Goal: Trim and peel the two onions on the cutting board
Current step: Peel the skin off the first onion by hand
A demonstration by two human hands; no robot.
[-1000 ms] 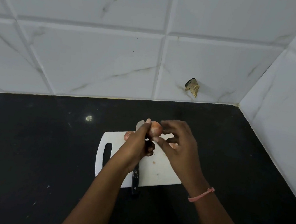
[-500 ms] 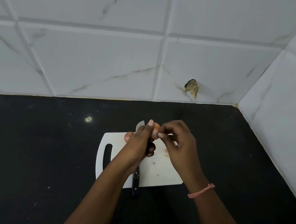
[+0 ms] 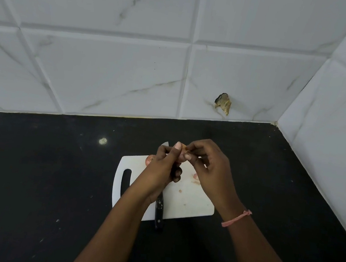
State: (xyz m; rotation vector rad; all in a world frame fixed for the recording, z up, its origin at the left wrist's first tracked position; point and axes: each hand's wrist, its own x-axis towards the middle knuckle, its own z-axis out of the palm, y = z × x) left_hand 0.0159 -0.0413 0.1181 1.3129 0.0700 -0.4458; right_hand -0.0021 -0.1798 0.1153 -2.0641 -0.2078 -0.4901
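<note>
Left hand (image 3: 164, 165) grips an onion (image 3: 183, 154) and knife (image 3: 159, 210); right hand (image 3: 211, 169) fingers pinch its skin above the board (image 3: 189, 201).

One onion (image 3: 183, 156) held above white board (image 3: 189, 201), 2nd onion (image 3: 149, 160) at board's far edge.

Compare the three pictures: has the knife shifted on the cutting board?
No. The knife keeps its handle overhanging the near edge of the cutting board, just right of the board's handle slot.

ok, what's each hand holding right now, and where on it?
Left hand grips the small reddish-brown onion round its body; right hand pinches its top. Which part exactly is hidden.
</note>
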